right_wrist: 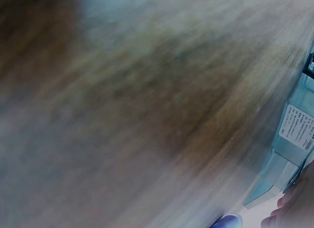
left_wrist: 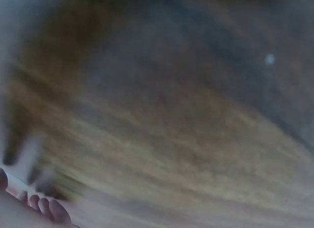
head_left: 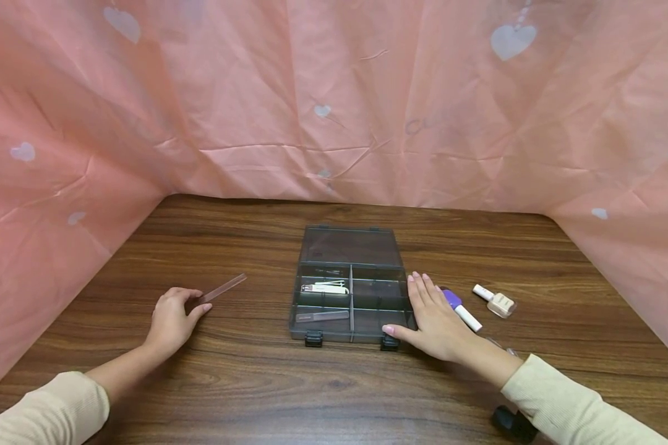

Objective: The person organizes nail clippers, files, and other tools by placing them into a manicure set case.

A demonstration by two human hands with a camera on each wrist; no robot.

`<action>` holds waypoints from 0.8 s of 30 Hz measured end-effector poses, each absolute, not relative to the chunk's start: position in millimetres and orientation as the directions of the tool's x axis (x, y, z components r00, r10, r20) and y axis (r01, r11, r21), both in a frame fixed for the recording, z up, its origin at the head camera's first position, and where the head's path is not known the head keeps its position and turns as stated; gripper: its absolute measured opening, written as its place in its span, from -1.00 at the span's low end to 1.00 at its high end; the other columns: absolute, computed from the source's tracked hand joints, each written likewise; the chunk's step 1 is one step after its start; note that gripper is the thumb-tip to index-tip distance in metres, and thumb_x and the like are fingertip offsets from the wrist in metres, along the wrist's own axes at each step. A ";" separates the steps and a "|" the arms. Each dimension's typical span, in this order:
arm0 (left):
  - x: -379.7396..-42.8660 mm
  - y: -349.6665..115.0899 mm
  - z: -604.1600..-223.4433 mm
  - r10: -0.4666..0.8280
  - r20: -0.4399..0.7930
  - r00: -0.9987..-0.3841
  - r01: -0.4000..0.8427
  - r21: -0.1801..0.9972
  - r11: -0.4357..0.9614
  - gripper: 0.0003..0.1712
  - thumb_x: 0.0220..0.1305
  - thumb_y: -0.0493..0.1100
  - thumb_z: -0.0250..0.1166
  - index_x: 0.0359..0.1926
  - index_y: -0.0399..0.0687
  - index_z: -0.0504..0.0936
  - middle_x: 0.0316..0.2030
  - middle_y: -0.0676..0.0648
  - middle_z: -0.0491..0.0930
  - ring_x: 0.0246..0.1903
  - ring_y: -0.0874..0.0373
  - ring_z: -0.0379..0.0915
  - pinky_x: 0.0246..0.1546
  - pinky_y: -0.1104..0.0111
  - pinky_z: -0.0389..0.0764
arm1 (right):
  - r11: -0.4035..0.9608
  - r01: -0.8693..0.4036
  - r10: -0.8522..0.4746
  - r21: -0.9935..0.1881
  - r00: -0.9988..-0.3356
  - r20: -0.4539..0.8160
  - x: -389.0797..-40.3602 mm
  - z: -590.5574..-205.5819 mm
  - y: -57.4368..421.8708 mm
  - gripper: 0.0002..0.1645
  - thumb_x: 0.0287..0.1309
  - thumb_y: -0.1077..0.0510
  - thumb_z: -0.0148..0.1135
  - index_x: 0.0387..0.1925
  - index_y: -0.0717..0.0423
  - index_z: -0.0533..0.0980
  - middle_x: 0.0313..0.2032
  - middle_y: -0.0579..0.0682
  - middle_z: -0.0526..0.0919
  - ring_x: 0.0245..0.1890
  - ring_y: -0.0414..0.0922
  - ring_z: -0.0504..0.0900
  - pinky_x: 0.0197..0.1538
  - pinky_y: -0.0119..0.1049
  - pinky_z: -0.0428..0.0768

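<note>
My left hand (head_left: 172,318) is left of the box, pinching one end of a slim, clear nail file (head_left: 227,287) between thumb and fingers. In the left wrist view, only fingertips (left_wrist: 46,208) show at the lower left; the file is out of sight. A dark translucent compartment box (head_left: 334,337) lies with its lid folded back. Inside its left compartments are a nail clipper (head_left: 325,289), a flat file-like strip (head_left: 323,316) and small thin pieces at the back. With straight fingers, my right hand (head_left: 436,321) rests along the box's right side, thumb at the front edge.
Right of the right hand lies a purple nail polish bottle (head_left: 451,298) with a white cap, partly covered by the fingers. Farther right is a beige nail polish bottle (head_left: 501,305) on its side. Small clear pieces (head_left: 511,351) show beside the right forearm. Pink curtain (head_left: 356,173) surrounds the table.
</note>
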State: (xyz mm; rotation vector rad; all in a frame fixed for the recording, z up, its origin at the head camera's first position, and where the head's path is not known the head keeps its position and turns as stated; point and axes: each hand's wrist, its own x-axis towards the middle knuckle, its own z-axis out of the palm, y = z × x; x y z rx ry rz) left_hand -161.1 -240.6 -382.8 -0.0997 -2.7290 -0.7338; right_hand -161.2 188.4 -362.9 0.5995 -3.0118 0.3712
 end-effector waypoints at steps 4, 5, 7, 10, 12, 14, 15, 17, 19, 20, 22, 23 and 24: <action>-166.5 -243.1 -381.2 0.000 0.291 -0.957 0.148 0.484 0.863 -0.71 0.08 -0.34 0.30 -0.22 -0.56 0.57 -0.27 -0.43 0.55 -0.16 -0.27 0.43 -0.09 -0.09 0.38 | 0.896 -0.386 -0.374 -0.220 -0.922 0.098 -161.0 -362.2 188.6 0.21 0.07 -0.42 0.05 0.34 0.48 -0.03 0.37 0.41 -0.01 0.40 0.29 -0.09 0.38 0.16 0.02; -167.9 -243.3 -380.5 0.000 0.286 -0.958 0.145 0.484 0.863 -0.72 0.08 -0.35 0.30 -0.23 -0.55 0.57 -0.28 -0.43 0.55 -0.18 -0.25 0.43 -0.11 -0.08 0.40 | 0.896 -0.387 -0.374 -0.220 -0.922 0.099 -161.0 -362.1 188.7 0.21 0.07 -0.42 0.05 0.34 0.48 -0.03 0.37 0.41 -0.01 0.40 0.29 -0.09 0.38 0.16 0.02; -170.5 -243.3 -379.4 -0.006 0.274 -0.962 0.134 0.489 0.862 -0.75 0.08 -0.36 0.29 -0.26 -0.54 0.57 -0.30 -0.42 0.54 -0.23 -0.22 0.44 -0.17 -0.04 0.44 | 0.896 -0.386 -0.372 -0.221 -0.922 0.102 -160.8 -362.2 188.8 0.21 0.07 -0.41 0.06 0.34 0.48 -0.03 0.37 0.41 0.00 0.40 0.29 -0.09 0.38 0.16 0.02; -172.7 -243.0 -378.4 -0.018 0.254 -0.967 0.112 0.486 0.867 -0.78 0.09 -0.36 0.29 -0.29 -0.51 0.58 -0.32 -0.40 0.52 -0.28 -0.18 0.45 -0.24 0.00 0.47 | 0.895 -0.383 -0.370 -0.227 -0.924 0.100 -160.8 -362.7 188.7 0.21 0.07 -0.41 0.06 0.34 0.48 -0.03 0.37 0.41 0.00 0.40 0.30 -0.09 0.37 0.17 0.02; -173.3 -242.9 -378.1 -0.028 0.242 -0.970 0.096 0.485 0.869 -0.80 0.10 -0.35 0.29 -0.31 -0.50 0.58 -0.34 -0.39 0.52 -0.30 -0.16 0.45 -0.25 0.01 0.47 | 0.895 -0.382 -0.369 -0.230 -0.924 0.098 -160.9 -363.2 188.7 0.21 0.07 -0.41 0.06 0.34 0.48 -0.03 0.37 0.41 -0.01 0.40 0.30 -0.09 0.37 0.18 0.02; -173.5 -242.9 -378.2 -0.036 0.236 -0.971 0.085 0.483 0.871 -0.81 0.10 -0.35 0.29 -0.33 -0.49 0.58 -0.35 -0.39 0.51 -0.31 -0.15 0.45 -0.25 0.01 0.46 | 0.895 -0.383 -0.371 -0.231 -0.924 0.096 -161.1 -363.4 188.6 0.21 0.07 -0.41 0.06 0.34 0.48 -0.04 0.37 0.41 -0.01 0.40 0.30 -0.09 0.37 0.18 0.02; -173.4 -242.9 -378.4 -0.041 0.236 -0.971 0.081 0.484 0.871 -0.82 0.10 -0.34 0.29 -0.34 -0.48 0.58 -0.35 -0.38 0.51 -0.31 -0.15 0.45 -0.26 0.01 0.45 | 0.894 -0.384 -0.371 -0.231 -0.924 0.096 -161.2 -363.5 188.7 0.21 0.07 -0.41 0.06 0.34 0.48 -0.04 0.37 0.41 -0.01 0.40 0.29 -0.09 0.37 0.18 0.02; -173.3 -243.2 -379.2 -0.047 0.239 -0.970 0.077 0.483 0.872 -0.81 0.10 -0.34 0.29 -0.35 -0.48 0.58 -0.36 -0.38 0.52 -0.32 -0.14 0.44 -0.26 0.01 0.44 | 0.893 -0.386 -0.373 -0.230 -0.923 0.096 -161.6 -363.6 188.7 0.21 0.07 -0.41 0.05 0.34 0.47 -0.04 0.37 0.40 -0.01 0.40 0.29 -0.09 0.37 0.18 0.01; -173.2 -243.7 -380.1 -0.048 0.243 -0.969 0.079 0.483 0.872 -0.81 0.10 -0.34 0.29 -0.36 -0.49 0.58 -0.37 -0.38 0.52 -0.32 -0.14 0.44 -0.26 0.01 0.43 | 0.893 -0.388 -0.375 -0.229 -0.922 0.096 -161.8 -363.8 188.8 0.21 0.07 -0.42 0.05 0.34 0.47 -0.04 0.37 0.40 -0.01 0.40 0.29 -0.10 0.38 0.17 0.01; -173.1 -244.0 -380.4 -0.048 0.245 -0.968 0.079 0.482 0.872 -0.81 0.10 -0.33 0.29 -0.36 -0.49 0.58 -0.37 -0.38 0.52 -0.33 -0.14 0.44 -0.26 0.01 0.43 | 0.893 -0.387 -0.375 -0.230 -0.922 0.096 -161.9 -363.9 188.8 0.21 0.07 -0.42 0.05 0.34 0.47 -0.04 0.37 0.40 -0.01 0.40 0.29 -0.10 0.38 0.17 0.01; -172.9 -244.7 -380.9 -0.046 0.246 -0.968 0.081 0.481 0.873 -0.81 0.10 -0.33 0.29 -0.37 -0.48 0.58 -0.38 -0.38 0.54 -0.34 -0.13 0.44 -0.28 0.01 0.43 | 0.893 -0.387 -0.375 -0.229 -0.922 0.097 -161.9 -364.1 188.8 0.21 0.07 -0.41 0.05 0.34 0.48 -0.04 0.37 0.40 -0.01 0.40 0.29 -0.09 0.38 0.17 0.02; -172.7 -245.1 -380.8 -0.044 0.246 -0.968 0.082 0.480 0.873 -0.81 0.10 -0.33 0.29 -0.37 -0.48 0.58 -0.38 -0.38 0.54 -0.35 -0.12 0.44 -0.29 0.02 0.43 | 0.893 -0.387 -0.375 -0.230 -0.922 0.096 -161.8 -364.2 188.7 0.21 0.07 -0.41 0.05 0.34 0.48 -0.04 0.37 0.40 -0.01 0.40 0.29 -0.09 0.37 0.18 0.02; -172.6 -245.4 -380.7 -0.042 0.246 -0.968 0.083 0.477 0.875 -0.81 0.09 -0.33 0.29 -0.37 -0.48 0.58 -0.39 -0.37 0.55 -0.36 -0.11 0.44 -0.30 0.03 0.43 | 0.893 -0.387 -0.375 -0.230 -0.922 0.096 -161.6 -364.3 188.7 0.21 0.07 -0.41 0.05 0.34 0.48 -0.04 0.37 0.40 -0.01 0.40 0.29 -0.09 0.37 0.18 0.02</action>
